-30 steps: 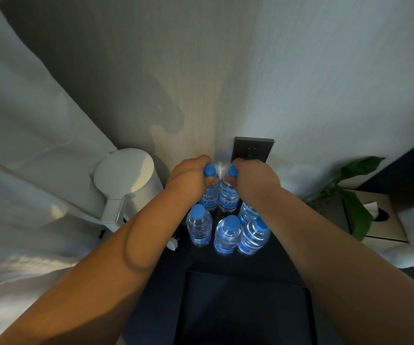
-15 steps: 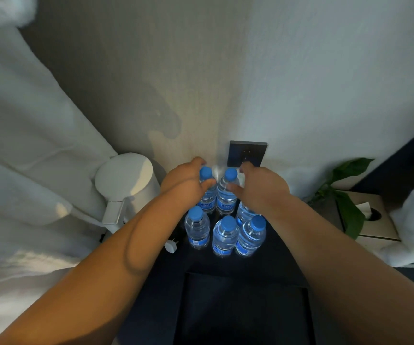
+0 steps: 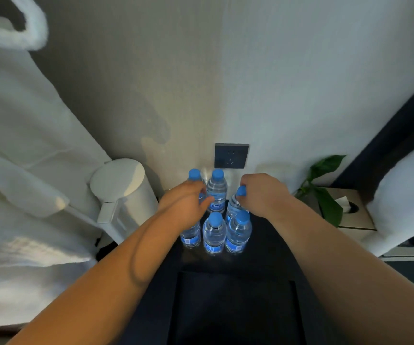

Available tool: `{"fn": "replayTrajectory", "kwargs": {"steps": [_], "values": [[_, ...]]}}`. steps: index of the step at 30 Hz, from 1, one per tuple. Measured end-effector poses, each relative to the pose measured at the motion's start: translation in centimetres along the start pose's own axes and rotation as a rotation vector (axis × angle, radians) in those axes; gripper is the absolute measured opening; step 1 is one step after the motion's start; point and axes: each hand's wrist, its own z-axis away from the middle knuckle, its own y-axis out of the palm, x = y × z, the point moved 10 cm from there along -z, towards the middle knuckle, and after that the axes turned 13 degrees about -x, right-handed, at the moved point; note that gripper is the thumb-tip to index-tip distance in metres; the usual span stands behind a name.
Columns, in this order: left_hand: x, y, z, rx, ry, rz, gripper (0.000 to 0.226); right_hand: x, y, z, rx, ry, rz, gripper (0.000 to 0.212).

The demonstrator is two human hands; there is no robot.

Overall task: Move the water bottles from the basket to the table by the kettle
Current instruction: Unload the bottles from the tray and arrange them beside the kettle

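Six water bottles with blue caps stand close together on the dark surface, just beside the white kettle. So the bottles look like they are in their new place now.

The left hand is low among the bottles. Its fingers curl loosely, and they are near the back bottle in the middle, maybe just touching it. It does not look like a tight hold, but I cannot tell for sure. The right hand is bent around the blue cap of the bottle in front of it. It seems to pinch that cap, though the fingers hide most of it.

The step now looks like setting the last bottles straight and letting go. To do it well, each hand should open slowly and lift straight up. The bottles stand so close that a bump to one could knock its neighbours. The left hand has bottles under it and beyond it, so it should not swing sideways.
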Motion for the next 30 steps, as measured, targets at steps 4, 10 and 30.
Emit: {"fn": "replayTrajectory", "kwargs": {"steps": [4,10,30], "values": [[-1.4,1.2,0.9,0.106,0.092,0.042,0.033,-0.7,-0.2,-0.4,-0.056,0.032,-0.076,0.017],[-1.3,1.4,0.9,0.106,0.089,0.067,0.032,-1.2,-0.3,-2.0,-0.119,0.034,-0.143,0.022],[0.7,2.1,0.8,0.022,-0.080,-0.010,0.029,-1.0,0.2,-3.3,-0.098,0.008,-0.072,0.029]]}}
